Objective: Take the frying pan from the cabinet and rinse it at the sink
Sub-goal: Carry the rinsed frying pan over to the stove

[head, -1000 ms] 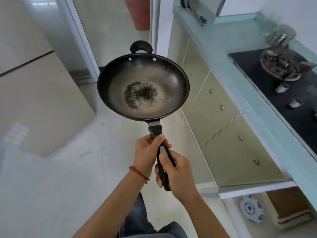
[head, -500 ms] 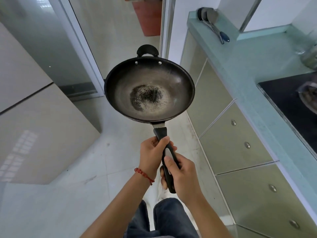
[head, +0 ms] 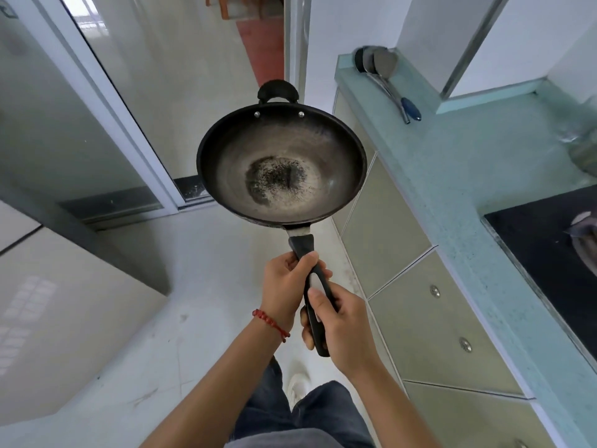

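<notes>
Frying pan (head: pixel 281 164): dark round bowl, centre frame, held level in the air, opening up. Worn grey interior, black speckled patch at bottom. Small loop handle on far rim; long black handle runs toward lower centre.

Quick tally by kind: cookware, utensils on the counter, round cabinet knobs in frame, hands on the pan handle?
Frying pan: 1
Long-handled utensils on the counter: 2
Round cabinet knobs, counting the one cut off by the bottom edge: 3
Hands on the pan handle: 2, left hand and right hand
Total: 8
</notes>
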`<state>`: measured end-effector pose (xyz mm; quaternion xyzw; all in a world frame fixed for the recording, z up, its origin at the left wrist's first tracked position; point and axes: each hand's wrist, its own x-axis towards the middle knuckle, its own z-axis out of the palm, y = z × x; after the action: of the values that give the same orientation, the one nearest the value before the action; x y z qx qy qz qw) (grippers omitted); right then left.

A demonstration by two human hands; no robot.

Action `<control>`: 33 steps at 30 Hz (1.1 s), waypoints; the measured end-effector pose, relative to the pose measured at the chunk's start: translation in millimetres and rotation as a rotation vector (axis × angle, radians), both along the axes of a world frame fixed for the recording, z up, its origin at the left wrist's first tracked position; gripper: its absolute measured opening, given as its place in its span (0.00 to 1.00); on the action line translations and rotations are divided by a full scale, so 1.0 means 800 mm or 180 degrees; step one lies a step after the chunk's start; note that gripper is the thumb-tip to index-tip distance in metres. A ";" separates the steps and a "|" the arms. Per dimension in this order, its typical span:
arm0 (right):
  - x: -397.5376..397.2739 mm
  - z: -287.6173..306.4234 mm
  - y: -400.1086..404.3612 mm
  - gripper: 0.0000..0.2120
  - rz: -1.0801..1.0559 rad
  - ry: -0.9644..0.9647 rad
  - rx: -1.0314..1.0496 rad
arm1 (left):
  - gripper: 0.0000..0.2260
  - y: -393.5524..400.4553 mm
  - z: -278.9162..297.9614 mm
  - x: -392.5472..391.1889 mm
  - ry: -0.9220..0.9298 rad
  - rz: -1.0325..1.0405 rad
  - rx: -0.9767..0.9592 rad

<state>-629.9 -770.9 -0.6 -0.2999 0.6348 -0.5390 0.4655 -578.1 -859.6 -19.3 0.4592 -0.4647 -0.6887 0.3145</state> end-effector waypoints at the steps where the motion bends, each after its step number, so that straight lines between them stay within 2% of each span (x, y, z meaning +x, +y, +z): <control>1: -0.008 0.000 -0.011 0.11 -0.0037 -0.0007 -0.0003 | 0.11 -0.012 0.000 -0.009 0.0012 -0.0036 0.0000; 8: -0.052 -0.002 -0.101 0.12 -0.0520 0.0024 0.0028 | 0.11 -0.108 -0.003 -0.068 0.0048 -0.0502 -0.0051; 13: -0.068 0.003 -0.172 0.14 -0.1114 -0.0153 0.0027 | 0.15 -0.187 0.004 -0.105 -0.0011 -0.1100 -0.0204; 18: -0.079 0.009 -0.220 0.16 -0.1703 -0.0205 -0.0118 | 0.15 -0.240 0.008 -0.140 -0.0044 -0.1639 -0.0263; 28: -0.127 0.002 -0.224 0.16 -0.2719 -0.0212 -0.0159 | 0.14 -0.235 -0.002 -0.231 0.0107 -0.2464 0.0140; 33: -0.177 -0.003 -0.203 0.17 -0.2976 -0.0218 -0.0180 | 0.16 -0.209 -0.009 -0.291 0.0178 -0.2757 0.0225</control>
<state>-771.2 -933.4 -3.4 0.0237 0.6711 -0.7175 0.1851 -811.0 -1027.2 -26.7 0.2135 -0.5819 -0.7847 -0.0070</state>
